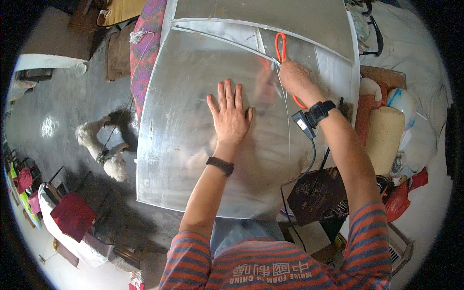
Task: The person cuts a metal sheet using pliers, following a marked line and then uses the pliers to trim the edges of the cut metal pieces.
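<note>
A large silvery metal sheet (179, 72) fills the middle, split by a long thin line at its right part. My left hand (227, 116) lies on it with fingers spread. My right hand (298, 79) is closed round orange-handled shears (281, 43) at the line's upper end; one loop shows above my fist, another orange part below it. The shears' blades are mostly hidden. A black device (302, 124) with a cable sits at my right wrist. Another metal sheet (261, 14) lies beyond, with pale strips between.
A white dog (116, 162) stands on the grey floor at left. A patterned cloth (142, 38) runs along the sheet's left side. Chairs with a red cloth (70, 217) are at lower left. A beige cushion (384, 137) and red bags (396, 203) crowd the right side.
</note>
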Demonstrator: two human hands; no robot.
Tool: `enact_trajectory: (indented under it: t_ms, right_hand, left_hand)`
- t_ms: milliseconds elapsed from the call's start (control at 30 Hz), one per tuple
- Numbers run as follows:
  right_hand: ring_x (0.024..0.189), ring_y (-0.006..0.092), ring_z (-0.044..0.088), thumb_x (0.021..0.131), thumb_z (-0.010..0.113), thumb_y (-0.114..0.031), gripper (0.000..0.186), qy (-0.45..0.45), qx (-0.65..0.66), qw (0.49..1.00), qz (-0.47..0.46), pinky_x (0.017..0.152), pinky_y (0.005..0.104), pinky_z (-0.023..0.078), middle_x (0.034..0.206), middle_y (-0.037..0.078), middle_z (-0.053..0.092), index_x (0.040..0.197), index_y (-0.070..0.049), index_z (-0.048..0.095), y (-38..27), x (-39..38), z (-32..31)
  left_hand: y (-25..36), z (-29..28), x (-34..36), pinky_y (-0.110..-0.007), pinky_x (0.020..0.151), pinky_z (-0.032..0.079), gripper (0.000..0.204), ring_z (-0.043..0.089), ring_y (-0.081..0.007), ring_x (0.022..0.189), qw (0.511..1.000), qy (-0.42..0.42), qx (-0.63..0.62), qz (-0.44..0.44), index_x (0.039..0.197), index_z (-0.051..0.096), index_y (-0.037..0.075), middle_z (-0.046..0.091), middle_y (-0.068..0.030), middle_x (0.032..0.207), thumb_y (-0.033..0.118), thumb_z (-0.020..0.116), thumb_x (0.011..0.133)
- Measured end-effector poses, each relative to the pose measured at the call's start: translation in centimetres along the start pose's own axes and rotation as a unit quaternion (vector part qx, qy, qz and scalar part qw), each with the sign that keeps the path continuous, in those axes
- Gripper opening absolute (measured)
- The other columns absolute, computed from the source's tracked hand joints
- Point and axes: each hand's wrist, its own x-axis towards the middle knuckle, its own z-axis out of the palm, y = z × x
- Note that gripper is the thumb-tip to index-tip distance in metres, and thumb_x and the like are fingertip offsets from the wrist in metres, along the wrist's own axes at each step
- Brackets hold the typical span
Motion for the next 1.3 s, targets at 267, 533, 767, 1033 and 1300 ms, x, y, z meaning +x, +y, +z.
enact_trajectory:
  t_ms: [267,533,767,1033,1300]
  right_hand:
    - [0.090,0.0418,0.063,0.085,0.046,-0.008,0.023,-0.030,-0.035,0.999,0.000,0.078,0.0483,0.050,0.095,0.028,0.063,0.099,0.006,0.058,-0.6,0.0,-0.2]
    - [0.088,0.0407,0.064,0.083,0.050,-0.007,0.023,-0.087,-0.059,0.994,0.023,0.075,0.0485,0.051,0.092,0.025,0.065,0.102,0.004,0.058,-1.2,0.6,-1.6]
    - [0.088,0.0403,0.064,0.083,0.049,-0.009,0.022,-0.036,-0.037,0.998,0.022,0.075,0.0478,0.051,0.089,0.026,0.065,0.097,0.005,0.060,-0.9,0.8,-0.4]
    - [0.087,0.0403,0.064,0.085,0.047,-0.008,0.022,-0.020,-0.045,0.999,0.005,0.075,0.0465,0.052,0.090,0.027,0.065,0.096,0.006,0.059,-1.8,-0.4,-1.0]
    - [0.088,0.0412,0.063,0.085,0.045,-0.007,0.020,-0.026,-0.060,0.998,0.013,0.077,0.0484,0.050,0.089,0.028,0.064,0.098,0.006,0.055,-0.9,-0.5,0.5]
  left_hand:
    - [-0.4,0.5,-0.3,-0.059,0.110,0.008,0.075,0.011,-0.0302,0.142,1.000,0.002,0.018,-0.003,0.144,0.028,0.012,0.016,-0.0132,0.153,0.046,0.056,0.083]
    - [1.2,0.2,1.4,-0.058,0.111,0.008,0.071,0.011,-0.0292,0.142,1.000,-0.014,0.021,-0.007,0.144,0.029,0.011,0.016,-0.0133,0.153,0.042,0.054,0.085]
    - [2.6,1.6,8.5,-0.055,0.112,0.010,0.064,0.017,-0.0240,0.141,0.993,0.055,0.048,0.089,0.143,0.032,0.013,0.024,-0.0029,0.151,0.041,0.048,0.088]
    - [2.8,2.3,8.8,-0.057,0.111,0.007,0.063,0.015,-0.0231,0.141,0.995,0.026,0.065,0.076,0.145,0.027,0.013,0.021,-0.0018,0.153,0.043,0.041,0.092]
    - [3.0,1.7,8.7,-0.056,0.112,0.008,0.063,0.012,-0.0215,0.142,0.995,0.004,0.071,0.070,0.145,0.028,0.014,0.019,-0.0007,0.153,0.044,0.042,0.091]
